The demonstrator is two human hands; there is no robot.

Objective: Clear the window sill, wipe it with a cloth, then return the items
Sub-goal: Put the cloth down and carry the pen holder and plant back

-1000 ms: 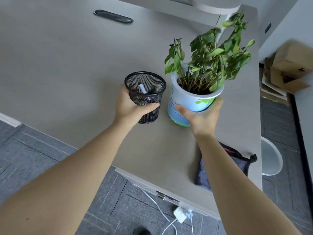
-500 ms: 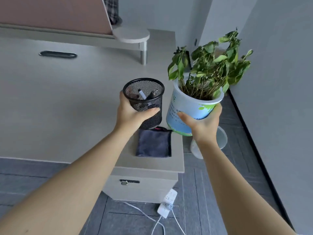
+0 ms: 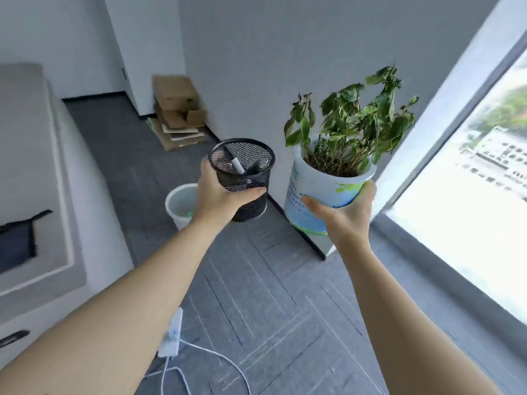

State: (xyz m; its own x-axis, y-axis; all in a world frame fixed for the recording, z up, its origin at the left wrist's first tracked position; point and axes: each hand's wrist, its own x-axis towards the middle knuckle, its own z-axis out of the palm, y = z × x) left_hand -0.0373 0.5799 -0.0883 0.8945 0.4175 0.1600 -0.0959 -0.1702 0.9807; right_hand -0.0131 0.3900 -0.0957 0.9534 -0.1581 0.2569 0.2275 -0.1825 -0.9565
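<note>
Both items have left the bench and now ride in mid-air toward the window point(image 3: 470, 195). The left hand point(image 3: 219, 201) has its grip wrapped around the mesh pen holder point(image 3: 242, 178), while the right hand point(image 3: 345, 215) cups the potted plant point(image 3: 328, 183). Judging by this, the return step is under way, with the cloth point(image 3: 15, 246) left on the bench point(image 3: 34, 166).

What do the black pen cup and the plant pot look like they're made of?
Pen cup: probably black-coated metal mesh, since you can see through its fine grid. Plant pot: looks like smooth, slightly glossy white plastic with printed blue and green graphics, though glazed ceramic can't be ruled out.
</note>
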